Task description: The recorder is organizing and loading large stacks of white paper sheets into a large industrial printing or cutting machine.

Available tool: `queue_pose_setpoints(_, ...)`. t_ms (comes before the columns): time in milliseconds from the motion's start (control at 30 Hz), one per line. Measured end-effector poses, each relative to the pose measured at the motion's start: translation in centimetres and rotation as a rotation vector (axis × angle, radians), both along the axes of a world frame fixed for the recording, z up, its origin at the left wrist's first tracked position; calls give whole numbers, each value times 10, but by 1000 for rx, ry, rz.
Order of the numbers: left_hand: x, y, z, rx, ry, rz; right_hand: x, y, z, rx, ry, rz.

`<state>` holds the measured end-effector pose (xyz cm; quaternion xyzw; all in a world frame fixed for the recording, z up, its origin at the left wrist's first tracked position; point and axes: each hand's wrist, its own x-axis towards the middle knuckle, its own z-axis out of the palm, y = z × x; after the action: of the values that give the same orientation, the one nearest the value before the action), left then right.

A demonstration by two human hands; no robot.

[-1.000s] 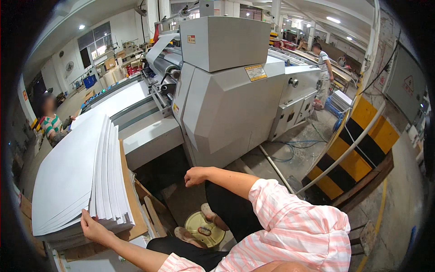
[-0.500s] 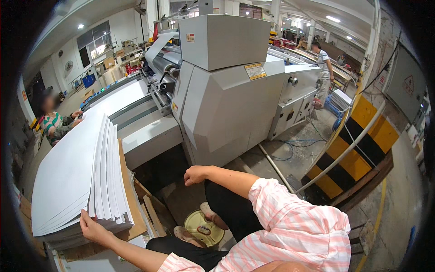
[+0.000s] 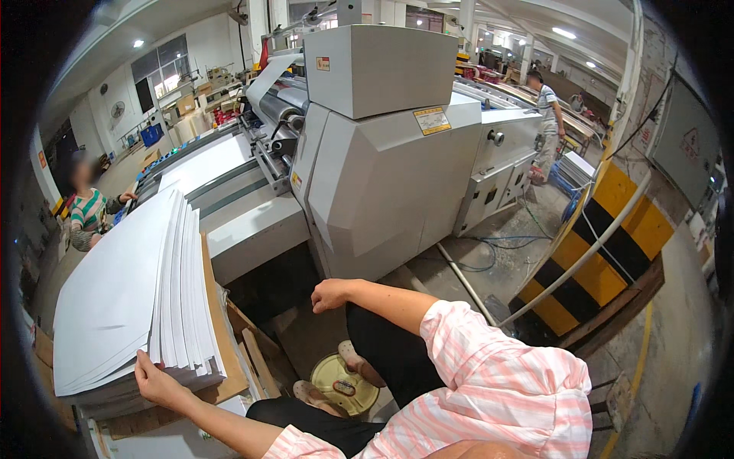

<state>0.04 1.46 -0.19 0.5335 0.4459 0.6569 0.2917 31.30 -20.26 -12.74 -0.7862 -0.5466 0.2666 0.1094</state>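
Observation:
A tall stack of large white paper sheets (image 3: 126, 287) lies on a brown board at the left. My left hand (image 3: 157, 379) rests against the near edge of the stack, fingers spread on the sheet edges. My right hand (image 3: 330, 294) hangs loosely curled over my knee, holding nothing, in front of the grey machine (image 3: 382, 168). My pink striped sleeve covers the right arm.
A round yellow lid (image 3: 342, 382) lies on the floor by my feet. A person in a striped shirt (image 3: 90, 218) sits at far left; another person (image 3: 546, 115) stands at the back right. A yellow-black striped barrier (image 3: 604, 252) and white pipe stand at right.
My left hand has shifted slightly along the near edge of the paper stack. The right hand stays over my knee.

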Motion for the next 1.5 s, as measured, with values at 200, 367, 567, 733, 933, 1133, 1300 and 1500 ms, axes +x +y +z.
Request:
queue_pose_setpoints(200, -2, -4, 3, -65, 0, -22, 1, 0, -2, 8, 12, -7)
queue_pose_setpoints(367, 5, 1, -2, -47, 5, -41, 10, -2, -6, -25, 39, -25)
queue_pose_setpoints(567, -11, 3, 5, -34, 34, 24, -5, 9, 4, 23, 24, 15)
queue_pose_setpoints(733, 4, -4, 3, -46, 43, 18, 8, -1, -7, -14, 22, -9)
queue_pose_setpoints(933, 0, -2, 3, -37, -19, -16, 3, -3, 1, 4, 21, -10)
queue_pose_setpoints(1133, -10, 6, 1, -58, -14, -3, -3, 4, 1, 89, -10, 70)
queue_pose_setpoints(1300, 6, 0, -2, -23, -20, 8, 8, -4, -3, 92, -18, 65)
queue_pose_setpoints(1500, 6, -12, 5, -39, -98, 0, 5, 1, 2, 17, 87, 25)
